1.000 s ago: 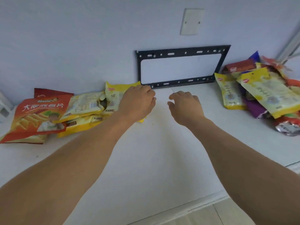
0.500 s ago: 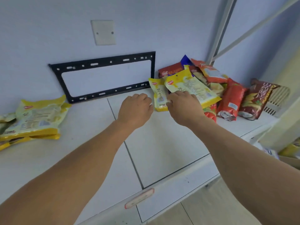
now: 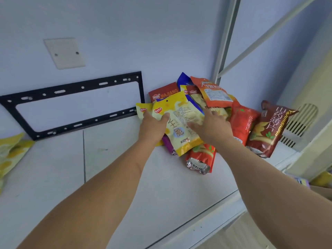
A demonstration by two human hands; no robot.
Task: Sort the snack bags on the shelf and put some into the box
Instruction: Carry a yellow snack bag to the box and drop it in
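Head: yellow bag [image 3: 179, 121] (topmost) between hands.

Two hands [image 3: 152, 125], two wall fixtures [image 3: 71, 103], many bags [image 3: 179, 121]

Yellow snack bag [image 3: 181, 126] tilted atop mixed pile [image 3: 239, 121].

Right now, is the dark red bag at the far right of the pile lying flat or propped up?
Propped up. The dark red bag stands tilted, its lower end on the shelf, leaning against the red bag beside it.
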